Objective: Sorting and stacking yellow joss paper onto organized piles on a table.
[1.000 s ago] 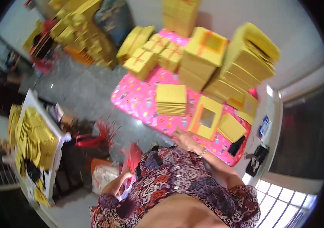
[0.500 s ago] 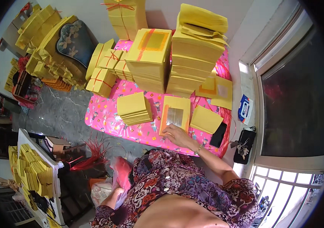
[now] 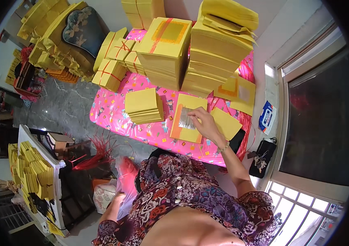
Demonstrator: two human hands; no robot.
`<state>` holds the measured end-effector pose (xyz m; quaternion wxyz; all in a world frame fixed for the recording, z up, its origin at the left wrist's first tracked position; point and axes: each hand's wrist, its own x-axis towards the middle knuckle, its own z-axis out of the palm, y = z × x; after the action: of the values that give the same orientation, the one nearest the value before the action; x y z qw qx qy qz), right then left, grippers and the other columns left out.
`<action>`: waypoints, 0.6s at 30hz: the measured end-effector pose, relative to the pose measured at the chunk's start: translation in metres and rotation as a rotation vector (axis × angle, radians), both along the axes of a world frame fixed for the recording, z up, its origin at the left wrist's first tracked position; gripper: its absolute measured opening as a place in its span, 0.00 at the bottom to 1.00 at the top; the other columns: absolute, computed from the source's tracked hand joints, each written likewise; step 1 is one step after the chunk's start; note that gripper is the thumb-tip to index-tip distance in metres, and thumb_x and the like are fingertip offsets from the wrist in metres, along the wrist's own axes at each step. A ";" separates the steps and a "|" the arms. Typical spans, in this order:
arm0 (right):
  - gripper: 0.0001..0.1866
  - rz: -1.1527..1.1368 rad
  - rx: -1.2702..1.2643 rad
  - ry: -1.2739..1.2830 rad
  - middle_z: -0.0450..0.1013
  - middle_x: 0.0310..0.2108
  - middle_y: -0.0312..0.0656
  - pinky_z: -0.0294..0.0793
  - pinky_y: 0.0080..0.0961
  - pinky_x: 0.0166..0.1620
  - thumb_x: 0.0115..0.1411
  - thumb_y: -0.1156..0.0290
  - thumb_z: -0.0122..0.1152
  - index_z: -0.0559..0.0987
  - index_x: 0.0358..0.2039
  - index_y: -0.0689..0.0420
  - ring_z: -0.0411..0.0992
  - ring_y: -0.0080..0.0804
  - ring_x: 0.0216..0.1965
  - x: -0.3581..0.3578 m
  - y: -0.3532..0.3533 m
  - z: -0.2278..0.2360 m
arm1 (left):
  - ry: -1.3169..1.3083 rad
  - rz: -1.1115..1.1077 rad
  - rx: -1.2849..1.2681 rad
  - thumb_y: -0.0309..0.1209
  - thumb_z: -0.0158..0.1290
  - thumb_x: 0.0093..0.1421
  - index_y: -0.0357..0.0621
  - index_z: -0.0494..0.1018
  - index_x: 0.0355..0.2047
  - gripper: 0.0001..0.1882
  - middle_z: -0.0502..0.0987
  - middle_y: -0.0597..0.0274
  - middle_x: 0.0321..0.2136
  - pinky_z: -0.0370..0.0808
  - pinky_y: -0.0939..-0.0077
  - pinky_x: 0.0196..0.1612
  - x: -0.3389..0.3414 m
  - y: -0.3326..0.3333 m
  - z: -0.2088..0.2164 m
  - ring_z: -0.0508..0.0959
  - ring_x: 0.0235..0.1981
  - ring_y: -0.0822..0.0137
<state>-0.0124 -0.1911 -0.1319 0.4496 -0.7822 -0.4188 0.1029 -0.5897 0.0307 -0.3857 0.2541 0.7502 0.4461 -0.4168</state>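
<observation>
My right hand [image 3: 202,122] is over a yellow paper sheet [image 3: 193,101] on the near part of the table. The sheet bears an orange-bordered print and a silver foil rectangle [image 3: 186,120]. My right fingers are bent and drawn together at the foil's right side; anything between them is too small to make out. At lower left, my left hand [image 3: 119,199] is against a clear plastic bag [image 3: 130,186] with something red inside, its fingers mostly hidden. Left of the sheet lies a fanned stack of folded yellow paper [image 3: 143,106]; another yellow stack [image 3: 226,124] lies right of it.
Tall yellow paper stacks [image 3: 162,67] stand at the back of the pink patterned tablecloth [image 3: 115,110]. A wipes packet [image 3: 266,117] and keys [image 3: 259,161] lie on the right ledge. More folded yellow paper [image 3: 37,170] rests on a white-edged stand at left.
My right hand has moved up and right, from the sheet's lower edge to the foil. My left hand stays by the plastic bag. The whole view has shifted slightly.
</observation>
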 end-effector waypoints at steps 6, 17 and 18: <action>0.07 -0.171 0.084 -0.087 0.71 0.33 0.45 0.72 0.29 0.39 0.58 0.76 0.56 0.77 0.38 0.60 0.73 0.38 0.34 0.014 -0.001 0.044 | -0.231 -0.213 0.363 0.35 0.50 0.52 0.37 0.70 0.44 0.20 0.70 0.41 0.47 0.73 0.53 0.45 0.081 0.037 0.071 0.72 0.45 0.40; 0.11 -0.675 0.299 -0.762 0.68 0.36 0.42 0.68 0.29 0.42 0.52 0.75 0.64 0.77 0.38 0.57 0.68 0.37 0.40 0.065 -0.001 0.152 | -1.535 -0.074 -0.013 0.36 0.57 0.57 0.37 0.70 0.46 0.20 0.77 0.51 0.35 0.74 0.69 0.34 0.510 0.031 0.333 0.78 0.31 0.63; 0.11 -0.693 0.289 -0.764 0.68 0.36 0.42 0.68 0.29 0.42 0.52 0.75 0.64 0.77 0.38 0.57 0.68 0.37 0.40 0.067 0.002 0.155 | -1.562 -0.063 -0.064 0.37 0.58 0.56 0.38 0.70 0.47 0.22 0.76 0.52 0.36 0.74 0.70 0.34 0.529 0.029 0.347 0.78 0.30 0.64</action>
<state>0.0542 -0.1893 0.0234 0.3760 -0.7865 -0.2799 -0.4022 -0.0611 0.0593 -0.0385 0.5037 0.8308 0.1044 0.2123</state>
